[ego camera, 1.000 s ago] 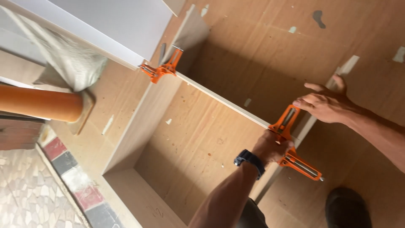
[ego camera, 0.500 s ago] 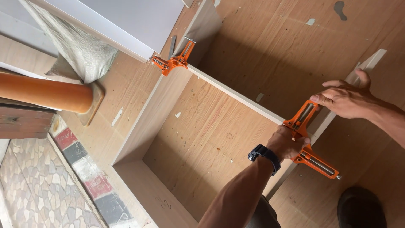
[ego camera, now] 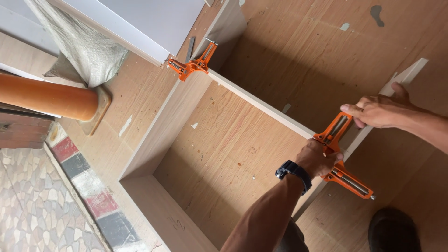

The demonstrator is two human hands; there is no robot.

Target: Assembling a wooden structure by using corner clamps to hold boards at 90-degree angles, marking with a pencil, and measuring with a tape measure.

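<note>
The left hand (ego camera: 319,158) closes around the near orange metal corner clamp (ego camera: 343,156) joining the pale wooden box frame (ego camera: 158,135), while the right hand (ego camera: 380,111) grips the frame's side board (ego camera: 401,77).

Lighting: bright, soft daylight, warm in tone on the plywood floor (ego camera: 298,42). Shadows: a broad, soft-edged dark patch on the floor just beyond the cabinet frame (ego camera: 158,126); dim shade inside the frame along its far wall. Glare: mild washout on the white panel (ego camera: 140,18) at top. Focus: sharp throughout, no motion blur on the hands. Distortion: view tilted; straight edges stay straight.
</note>
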